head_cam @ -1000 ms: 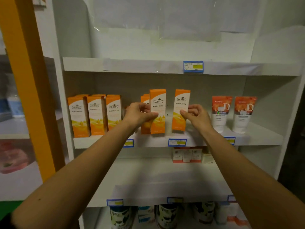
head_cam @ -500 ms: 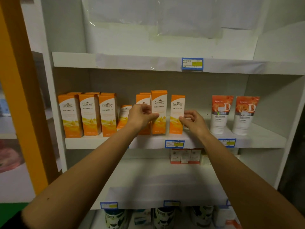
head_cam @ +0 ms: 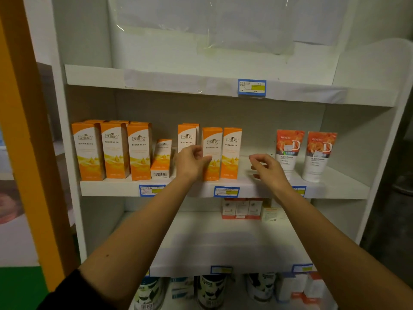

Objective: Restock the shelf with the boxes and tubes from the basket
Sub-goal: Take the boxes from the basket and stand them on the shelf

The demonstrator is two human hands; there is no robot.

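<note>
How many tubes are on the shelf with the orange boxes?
2: left tube and right tube, upright side by side at the shelf's right end. More may hide behind them.

Left hand (head_cam: 192, 163) grips orange box (head_cam: 213, 139); right hand (head_cam: 267, 167) empty.

Three orange-and-white boxes (head_cam: 115, 151) stand upright at the shelf's (head_cam: 111, 189) left, a shorter box (head_cam: 161, 158) tilts just beside them, mid-shelf boxes (head_cam: 231, 153) stand side by side, and two orange-topped tubes (head_cam: 288, 153) stand right.
</note>
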